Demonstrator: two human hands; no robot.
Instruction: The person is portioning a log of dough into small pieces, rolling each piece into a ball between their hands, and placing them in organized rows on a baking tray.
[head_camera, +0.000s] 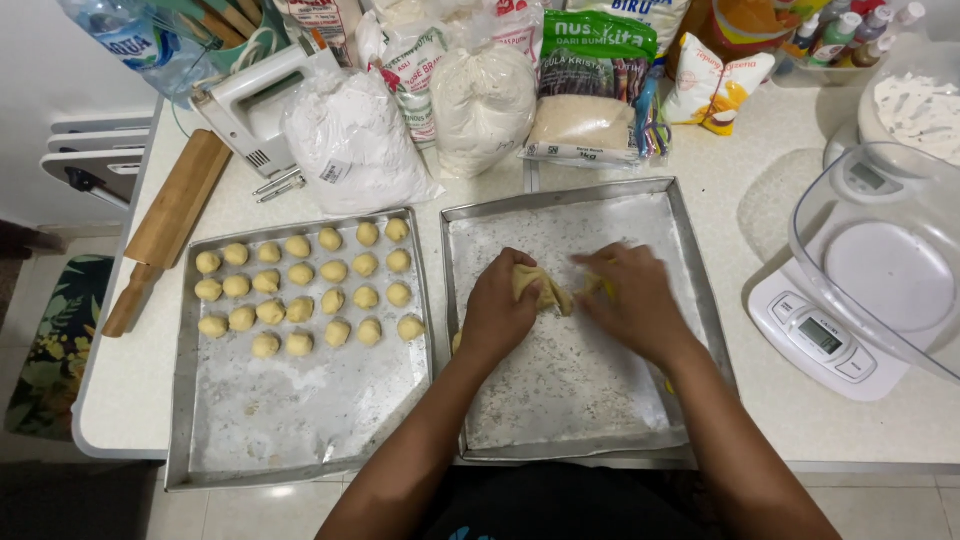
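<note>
Both hands work over the right-hand flour-dusted square metal tray. Left hand, fingers curled, grips one end of a soft pale-yellow lump of dough; right hand, fingers bent downward, closes on the other end, its fingertips partly blurred. The dough sits between the two hands, above the upper middle of that tray; whether it touches the floured surface cannot be told.

Just beside it, to the left, lies a second floured metal tray bearing small round pale-yellow dough balls set in four rows across its upper half, close together but mostly apart. Both trays rest on a white speckled countertop.

Behind the trays stand clear plastic bags of white flour, a green-topped packet of granulated sugar and further packets. A wooden rolling pin lies tilted along the counter's left edge, near a white electric hand mixer. At right, a white digital kitchen scale carries a clear plastic bowl, well apart from the hands.
</note>
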